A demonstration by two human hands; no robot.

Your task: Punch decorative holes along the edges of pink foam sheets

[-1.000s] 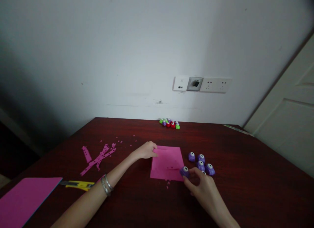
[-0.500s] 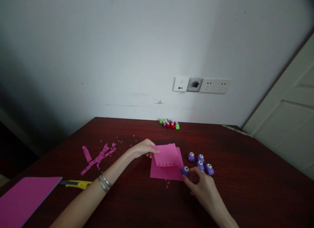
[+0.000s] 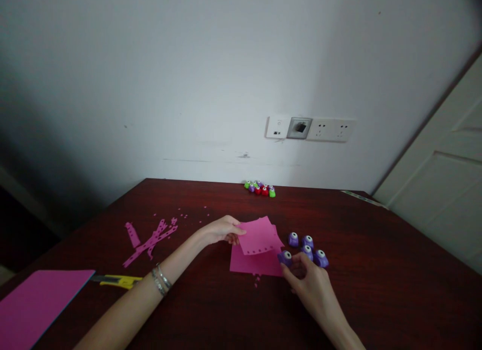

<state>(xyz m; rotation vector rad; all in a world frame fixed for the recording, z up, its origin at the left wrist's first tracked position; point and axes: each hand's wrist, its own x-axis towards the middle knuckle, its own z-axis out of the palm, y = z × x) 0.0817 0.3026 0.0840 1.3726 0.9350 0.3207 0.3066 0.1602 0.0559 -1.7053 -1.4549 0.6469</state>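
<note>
My left hand pinches the left edge of a small pink paper sheet with a row of punched holes along its lower edge, and holds it lifted and tilted above a larger pink sheet lying on the dark red table. My right hand grips a purple craft punch at the right edge of the flat sheet. Three more purple punches sit close together just right of it.
A cluster of green, red and purple punches stands at the table's far edge by the wall. Pink punched strips and scraps lie at the left, with a yellow utility knife and a large pink sheet at the near left.
My left hand has lifted the small punched sheet off the flat one and swung it up and slightly right. My right hand has moved the purple punch a little up along the sheet's edge.
</note>
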